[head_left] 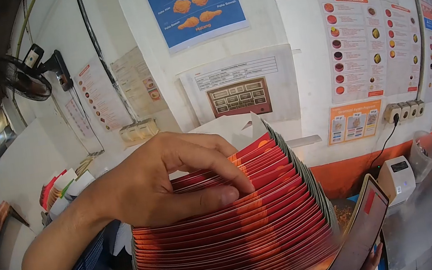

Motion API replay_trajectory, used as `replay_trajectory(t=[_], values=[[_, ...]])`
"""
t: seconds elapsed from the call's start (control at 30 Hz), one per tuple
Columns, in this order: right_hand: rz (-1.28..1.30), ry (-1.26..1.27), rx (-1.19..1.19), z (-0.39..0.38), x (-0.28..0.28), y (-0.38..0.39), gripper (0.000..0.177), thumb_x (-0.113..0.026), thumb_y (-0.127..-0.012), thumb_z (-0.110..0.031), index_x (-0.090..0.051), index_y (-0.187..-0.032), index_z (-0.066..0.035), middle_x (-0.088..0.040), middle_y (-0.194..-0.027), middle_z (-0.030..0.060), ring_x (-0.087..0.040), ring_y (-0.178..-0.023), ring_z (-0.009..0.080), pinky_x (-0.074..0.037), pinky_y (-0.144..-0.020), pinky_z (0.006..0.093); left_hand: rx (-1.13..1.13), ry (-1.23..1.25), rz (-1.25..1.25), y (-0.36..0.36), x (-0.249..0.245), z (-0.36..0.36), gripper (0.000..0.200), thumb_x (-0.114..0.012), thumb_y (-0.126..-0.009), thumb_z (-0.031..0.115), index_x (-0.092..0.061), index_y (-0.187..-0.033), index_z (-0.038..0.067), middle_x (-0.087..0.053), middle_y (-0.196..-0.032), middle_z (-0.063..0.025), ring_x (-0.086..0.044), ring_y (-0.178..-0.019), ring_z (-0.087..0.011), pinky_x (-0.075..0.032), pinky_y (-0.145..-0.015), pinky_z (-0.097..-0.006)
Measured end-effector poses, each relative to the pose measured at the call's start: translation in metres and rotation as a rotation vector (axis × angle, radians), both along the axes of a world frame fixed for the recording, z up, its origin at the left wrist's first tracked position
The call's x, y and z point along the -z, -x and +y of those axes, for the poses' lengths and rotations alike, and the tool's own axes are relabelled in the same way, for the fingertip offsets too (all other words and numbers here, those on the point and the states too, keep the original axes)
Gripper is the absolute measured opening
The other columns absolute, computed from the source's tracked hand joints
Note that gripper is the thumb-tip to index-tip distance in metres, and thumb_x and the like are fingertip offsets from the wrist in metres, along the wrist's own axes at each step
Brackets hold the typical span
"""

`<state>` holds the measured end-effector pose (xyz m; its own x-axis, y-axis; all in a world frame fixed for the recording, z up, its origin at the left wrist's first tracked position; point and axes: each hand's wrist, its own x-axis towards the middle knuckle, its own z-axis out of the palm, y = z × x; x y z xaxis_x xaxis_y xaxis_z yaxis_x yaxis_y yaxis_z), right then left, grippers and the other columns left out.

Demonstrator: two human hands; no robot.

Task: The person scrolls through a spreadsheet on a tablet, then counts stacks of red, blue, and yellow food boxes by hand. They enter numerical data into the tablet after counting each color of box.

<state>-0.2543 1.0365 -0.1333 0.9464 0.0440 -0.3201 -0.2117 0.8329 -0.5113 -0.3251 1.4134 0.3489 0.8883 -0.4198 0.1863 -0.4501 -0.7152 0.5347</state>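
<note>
A tall, tightly layered stack of red printed paper cartons (273,221) fills the lower middle, close to the camera. From the left, my left hand (183,179) reaches across its top. Its thumb and bent index finger are closed together at the edges of the upper cartons, while the other fingers are mostly hidden behind. At the stack's lower right stands a tilted tablet (354,234). Part of my right hand (373,262) shows beside the tablet's right edge, low in the view; what it holds I cannot tell.
A white label printer (397,180) and a clear plastic tub (424,151) stand along the wall at right, by a metal counter (424,221). Behind the stack is a wall with posters (196,4) and sockets (405,111). A fan (26,77) hangs at upper left.
</note>
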Motion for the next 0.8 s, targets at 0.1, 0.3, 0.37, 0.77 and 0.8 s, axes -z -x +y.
replay_trajectory(t=[0.1, 0.3, 0.37, 0.77, 0.8], values=[[0.012, 0.016, -0.004, 0.0, -0.001, 0.0, 0.065, -0.053, -0.093, -0.052, -0.042, -0.144, -0.012, -0.049, -0.141, 0.0136, -0.047, -0.127, 0.0338, -0.035, -0.108, 0.0502, 0.001, 0.025, 0.039, -0.001, -0.001, 0.001, 0.022, -0.072, -0.084, 0.009, -0.075, -0.105, 0.012, -0.069, -0.107, -0.01, -0.065, -0.101, -0.0208, -0.051, -0.09, -0.0323], [0.023, 0.052, -0.005, -0.003, -0.002, 0.0, 0.063, -0.052, -0.094, -0.051, -0.043, -0.143, -0.012, -0.05, -0.14, 0.0142, -0.047, -0.127, 0.0337, -0.034, -0.109, 0.0502, 0.017, 0.024, 0.023, -0.003, 0.001, 0.004, 0.026, -0.075, -0.081, 0.008, -0.074, -0.107, 0.012, -0.07, -0.104, -0.0099, -0.065, -0.1, -0.0199, -0.052, -0.087, -0.0309], [0.027, 0.057, -0.003, -0.006, 0.001, 0.0, 0.063, -0.051, -0.094, -0.051, -0.043, -0.143, -0.012, -0.05, -0.14, 0.0144, -0.047, -0.127, 0.0336, -0.034, -0.109, 0.0502, 0.004, 0.025, -0.005, -0.002, 0.0, -0.001, 0.026, -0.074, -0.082, 0.008, -0.074, -0.107, 0.011, -0.07, -0.103, -0.0102, -0.065, -0.099, -0.0195, -0.052, -0.085, -0.0307], [0.064, 0.22, 0.048, 0.018, -0.051, 0.008, 0.074, -0.049, -0.092, -0.058, -0.035, -0.147, -0.011, -0.041, -0.145, 0.0154, -0.041, -0.131, 0.0351, -0.032, -0.111, 0.0507, 0.058, -0.041, 0.038, -0.004, 0.0, 0.002, 0.016, -0.072, -0.084, 0.011, -0.073, -0.1, 0.009, -0.065, -0.11, -0.0115, -0.064, -0.1, -0.021, -0.053, -0.084, -0.0326], [0.067, 0.233, 0.054, 0.02, -0.055, 0.008, 0.076, -0.049, -0.092, -0.059, -0.034, -0.147, -0.011, -0.041, -0.146, 0.0154, -0.04, -0.132, 0.0353, -0.032, -0.111, 0.0508, 0.05, -0.038, 0.043, -0.004, 0.0, 0.003, 0.016, -0.072, -0.084, 0.011, -0.073, -0.1, 0.009, -0.065, -0.11, -0.0113, -0.064, -0.1, -0.0212, -0.053, -0.085, -0.0333]])
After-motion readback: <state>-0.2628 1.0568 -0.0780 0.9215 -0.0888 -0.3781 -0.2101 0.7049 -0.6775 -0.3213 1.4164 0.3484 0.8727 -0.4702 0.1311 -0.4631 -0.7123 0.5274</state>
